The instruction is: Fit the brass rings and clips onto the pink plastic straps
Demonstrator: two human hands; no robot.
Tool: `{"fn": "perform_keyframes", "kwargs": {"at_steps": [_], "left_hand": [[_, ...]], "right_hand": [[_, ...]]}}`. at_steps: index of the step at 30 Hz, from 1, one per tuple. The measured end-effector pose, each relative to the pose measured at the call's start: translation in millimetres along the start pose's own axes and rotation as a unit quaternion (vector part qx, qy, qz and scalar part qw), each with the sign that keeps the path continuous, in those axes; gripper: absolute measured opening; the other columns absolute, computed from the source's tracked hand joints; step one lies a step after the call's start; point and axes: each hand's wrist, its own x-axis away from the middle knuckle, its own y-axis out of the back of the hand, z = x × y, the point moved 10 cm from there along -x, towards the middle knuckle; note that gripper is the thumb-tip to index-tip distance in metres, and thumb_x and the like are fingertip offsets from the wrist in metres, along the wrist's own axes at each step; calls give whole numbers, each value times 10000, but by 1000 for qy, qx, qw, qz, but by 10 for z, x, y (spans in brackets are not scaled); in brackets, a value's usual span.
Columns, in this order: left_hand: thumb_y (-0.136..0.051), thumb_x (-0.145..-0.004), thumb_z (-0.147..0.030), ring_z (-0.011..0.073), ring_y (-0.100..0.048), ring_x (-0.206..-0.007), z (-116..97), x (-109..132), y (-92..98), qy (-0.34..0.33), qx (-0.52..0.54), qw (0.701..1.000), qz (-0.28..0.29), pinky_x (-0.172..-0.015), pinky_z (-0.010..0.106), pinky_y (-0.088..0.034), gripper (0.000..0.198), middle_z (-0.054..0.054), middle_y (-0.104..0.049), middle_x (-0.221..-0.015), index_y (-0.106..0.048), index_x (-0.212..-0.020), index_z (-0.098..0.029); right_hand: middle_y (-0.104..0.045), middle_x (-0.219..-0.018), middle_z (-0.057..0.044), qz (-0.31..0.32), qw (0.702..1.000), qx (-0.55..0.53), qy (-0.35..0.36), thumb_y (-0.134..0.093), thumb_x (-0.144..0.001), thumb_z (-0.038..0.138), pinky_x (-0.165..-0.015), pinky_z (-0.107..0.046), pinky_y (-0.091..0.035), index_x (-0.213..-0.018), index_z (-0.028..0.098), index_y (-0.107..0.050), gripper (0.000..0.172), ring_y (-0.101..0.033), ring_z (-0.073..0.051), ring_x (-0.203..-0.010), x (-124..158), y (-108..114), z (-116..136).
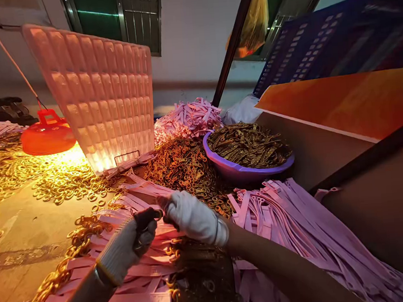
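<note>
Both my hands wear white knit gloves and meet over a heap of pink straps [140,265]. My left hand [132,241] is closed, its dark fingertips pinching a small metal piece [157,214] I cannot name. My right hand [192,216] is closed too, its fingers pinching at the same spot from the right. Gold-coloured metal rings [185,166] lie piled just beyond the hands. A chain of gold rings [58,276] runs along the straps' left edge.
A purple basin [244,168] full of dark metal clasps stands behind the hands. A lit red lamp [46,134] and a white quilted panel [104,93] stand at the back left. More pink straps [303,226] spread right, beside a brown board [361,167].
</note>
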Motion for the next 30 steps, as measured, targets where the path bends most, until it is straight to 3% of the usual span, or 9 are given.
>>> {"fn": "perform_keyframes", "kwargs": {"at_steps": [4,9,13,16,19,23,26,28,30], "left_hand": [[-704,-805,-229,16,-323,-358,106,-7,-82,4,37,999,32,-331,104,-242,213,-81,-410,-505,-520,-722,-163],[-795,-733,-392,22,-378,-424,-43,107,-184,-149,-16,987,55,-391,114,-305,321,-70,-484,-576,-577,-826,-175],[-756,-701,-558,62,-301,-342,-33,100,-148,-213,-131,968,19,-338,174,-219,436,-86,-429,-447,-611,-895,-195],[-711,-712,-589,80,-339,-380,-70,58,-84,-262,-219,940,-7,-371,201,-253,413,-45,-463,-458,-596,-729,-193],[-741,-688,-561,91,-410,-486,-121,41,-113,-319,-281,905,23,-453,210,-325,422,-1,-529,-546,-588,-618,-174],[-701,-718,-581,89,-368,-437,75,-157,-47,-210,-246,945,53,-422,208,-288,438,-24,-456,-497,-525,-618,-192],[-575,-822,-599,80,-316,-387,102,-311,-98,-130,-245,959,61,-390,202,-246,412,-49,-414,-502,-507,-707,-209],[-452,-892,-560,86,-318,-384,-97,-458,-252,-155,-354,920,65,-388,207,-251,384,-49,-406,-521,-517,-746,-211],[-384,-915,-447,112,-393,-431,-367,-679,-492,-223,-516,824,67,-424,223,-313,336,-26,-452,-548,-566,-774,-203]], "right_hand": [[-594,-910,-97,7,992,78,99,-392,-1047,229,-667,-318,-409,-1015,173,-625,242,-513,-199,-814,45,-113,418],[-596,-849,-96,-2,993,87,-77,-415,-957,103,-626,-309,-398,-931,165,-608,204,-528,-205,-762,47,-99,172],[-644,-1004,-97,8,980,-35,-197,-514,-797,81,-742,-303,-469,-1044,163,-593,272,-596,-214,-875,171,-210,60],[-642,-1092,-125,19,972,-57,-229,-496,-781,92,-813,-324,-480,-1101,152,-589,339,-609,-232,-932,264,-282,90],[-654,-1042,-135,54,978,-45,-197,-504,-820,186,-753,-344,-475,-1069,155,-606,271,-617,-255,-892,290,-292,183],[-679,-875,-110,99,982,-32,-158,-518,-843,315,-645,-326,-428,-951,164,-625,214,-639,-255,-777,285,-264,228],[-694,-871,-107,74,975,-49,-206,-518,-865,305,-619,-304,-388,-978,160,-621,211,-652,-239,-758,319,-251,44],[-698,-834,-81,29,956,-87,-279,-512,-868,240,-606,-283,-360,-958,171,-619,156,-647,-211,-729,411,-277,-222],[-688,-783,-60,-38,929,-116,-350,-497,-820,135,-604,-268,-348,-923,176,-622,167,-631,-189,-699,557,-303,-533]]}}
